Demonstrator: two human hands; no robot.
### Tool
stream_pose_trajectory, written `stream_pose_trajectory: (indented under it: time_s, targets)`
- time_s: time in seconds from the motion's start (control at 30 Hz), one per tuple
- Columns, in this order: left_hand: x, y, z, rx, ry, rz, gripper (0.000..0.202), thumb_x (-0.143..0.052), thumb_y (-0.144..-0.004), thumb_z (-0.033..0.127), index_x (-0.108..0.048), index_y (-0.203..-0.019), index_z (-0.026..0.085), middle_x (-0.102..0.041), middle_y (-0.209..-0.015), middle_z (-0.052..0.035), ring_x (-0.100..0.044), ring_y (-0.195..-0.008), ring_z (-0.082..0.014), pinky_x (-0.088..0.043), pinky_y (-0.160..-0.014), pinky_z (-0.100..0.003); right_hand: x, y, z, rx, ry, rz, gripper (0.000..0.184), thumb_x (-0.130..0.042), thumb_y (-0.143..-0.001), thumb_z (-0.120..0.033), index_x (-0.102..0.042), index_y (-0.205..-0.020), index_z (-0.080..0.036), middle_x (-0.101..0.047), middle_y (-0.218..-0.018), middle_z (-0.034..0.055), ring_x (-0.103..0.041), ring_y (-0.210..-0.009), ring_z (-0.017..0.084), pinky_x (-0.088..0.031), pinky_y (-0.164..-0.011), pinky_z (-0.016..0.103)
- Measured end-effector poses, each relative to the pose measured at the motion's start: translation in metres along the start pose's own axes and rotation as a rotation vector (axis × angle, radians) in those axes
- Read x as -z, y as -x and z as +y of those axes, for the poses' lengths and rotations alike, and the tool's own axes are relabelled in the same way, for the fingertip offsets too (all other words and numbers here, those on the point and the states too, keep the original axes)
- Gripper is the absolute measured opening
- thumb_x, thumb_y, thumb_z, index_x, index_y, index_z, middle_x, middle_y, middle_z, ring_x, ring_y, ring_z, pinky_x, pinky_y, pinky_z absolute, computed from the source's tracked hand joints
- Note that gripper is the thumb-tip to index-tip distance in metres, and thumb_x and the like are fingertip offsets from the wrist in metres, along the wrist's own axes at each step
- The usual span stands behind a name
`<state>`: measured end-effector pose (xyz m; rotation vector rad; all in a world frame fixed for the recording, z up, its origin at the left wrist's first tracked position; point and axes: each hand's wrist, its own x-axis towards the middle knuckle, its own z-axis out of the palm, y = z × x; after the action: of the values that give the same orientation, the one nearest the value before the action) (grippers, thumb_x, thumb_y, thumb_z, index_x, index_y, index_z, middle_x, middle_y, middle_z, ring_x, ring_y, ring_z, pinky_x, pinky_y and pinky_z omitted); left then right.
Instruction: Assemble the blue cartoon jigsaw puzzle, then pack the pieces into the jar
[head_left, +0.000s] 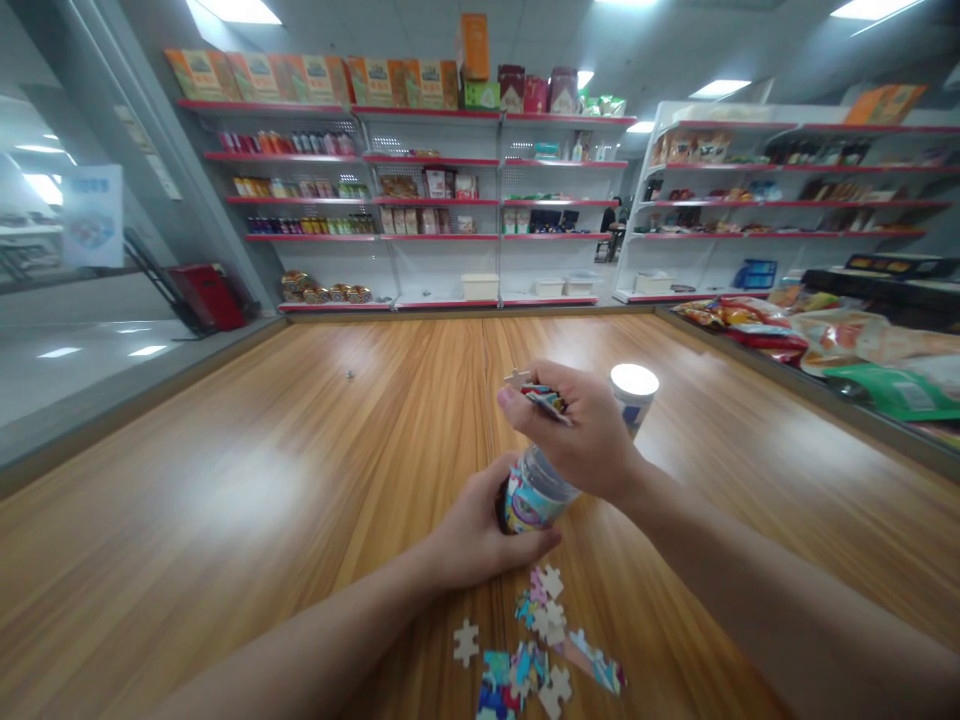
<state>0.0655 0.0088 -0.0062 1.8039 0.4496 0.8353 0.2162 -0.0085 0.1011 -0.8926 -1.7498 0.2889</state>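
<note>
My left hand [480, 525] is wrapped round a clear jar [534, 497] with a colourful printed label, tilted with its mouth toward the upper right. Just above that mouth, my right hand [577, 420] is closed on several jigsaw puzzle pieces [546, 400], which stick out between thumb and fingers. More loose puzzle pieces [525, 665] lie on the wooden table below the jar, some picture side up, others showing their plain backs. Behind my right hand stands a white-topped canister [634, 385], partly hidden. The jar's inside is mostly covered by my hands.
The wooden table [262, 430] has a raised dark edge. A tiny object [349, 374] sits at its far left. Bagged snacks [862, 345] lie in a bin along the right side. Stocked shelves [435, 160] line the back, with a red cart [214, 295] at left.
</note>
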Motion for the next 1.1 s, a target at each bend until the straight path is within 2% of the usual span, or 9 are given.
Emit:
stream_pose_trajectory:
  time_s: [0.13, 0.37, 0.73, 0.9, 1.1]
  targets:
    - [0.0015, -0.0001, 0.0036, -0.004, -0.040, -0.012, 0.046, -0.079, -0.080, 0.027, -0.056, -0.118, 0.015, -0.065, -0.105, -0.0057, -0.059, -0.092, -0.0201, -0.049, -0.082, -0.031, 0.0040, 0.0001, -0.0008, -0.023, -0.049, -0.030, 0.026, -0.063, -0.094, -0.026, -0.053, -0.072, -0.017, -0.048, -0.064, -0.0059, -0.042, -0.058, 0.007, -0.036, -0.055, 0.021]
    - [0.0016, -0.0003, 0.0000, -0.024, -0.036, -0.010, 0.048, -0.078, -0.081, 0.028, -0.055, -0.122, 0.016, -0.064, -0.107, -0.0059, -0.058, -0.094, -0.0205, -0.050, -0.084, -0.032, 0.0044, 0.0039, 0.0000, -0.094, -0.199, 0.000, 0.034, -0.062, -0.097, -0.033, -0.049, -0.069, -0.018, -0.042, -0.062, -0.0059, -0.039, -0.056, 0.008, -0.032, -0.051, 0.022]
    - [0.0020, -0.0002, -0.0002, -0.024, -0.065, -0.025, 0.047, -0.076, -0.081, 0.029, -0.056, -0.122, 0.015, -0.063, -0.108, -0.0081, -0.058, -0.097, -0.0221, -0.050, -0.088, -0.036, -0.0002, 0.0077, 0.0020, -0.163, -0.428, 0.024, 0.029, -0.067, -0.095, -0.036, -0.056, -0.075, -0.018, -0.054, -0.065, -0.0037, -0.051, -0.057, 0.009, -0.041, -0.053, 0.022]
    - [0.0011, -0.0002, -0.0006, -0.040, -0.053, -0.017, 0.046, -0.076, -0.081, 0.029, -0.057, -0.121, 0.016, -0.063, -0.108, -0.0072, -0.058, -0.095, -0.0213, -0.050, -0.086, -0.033, 0.0010, 0.0073, -0.0020, -0.187, -0.474, 0.014, 0.033, -0.066, -0.095, -0.042, -0.058, -0.075, -0.018, -0.056, -0.064, -0.0028, -0.052, -0.055, 0.009, -0.041, -0.049, 0.021]
    - [0.0019, -0.0006, 0.0007, -0.031, -0.053, -0.037, 0.047, -0.075, -0.082, 0.028, -0.056, -0.123, 0.015, -0.063, -0.110, -0.0080, -0.058, -0.097, -0.0218, -0.050, -0.086, -0.033, 0.0018, 0.0061, -0.0031, -0.195, -0.530, -0.003, 0.033, -0.066, -0.096, -0.042, -0.061, -0.075, -0.017, -0.057, -0.063, -0.0022, -0.052, -0.052, 0.009, -0.041, -0.047, 0.021]
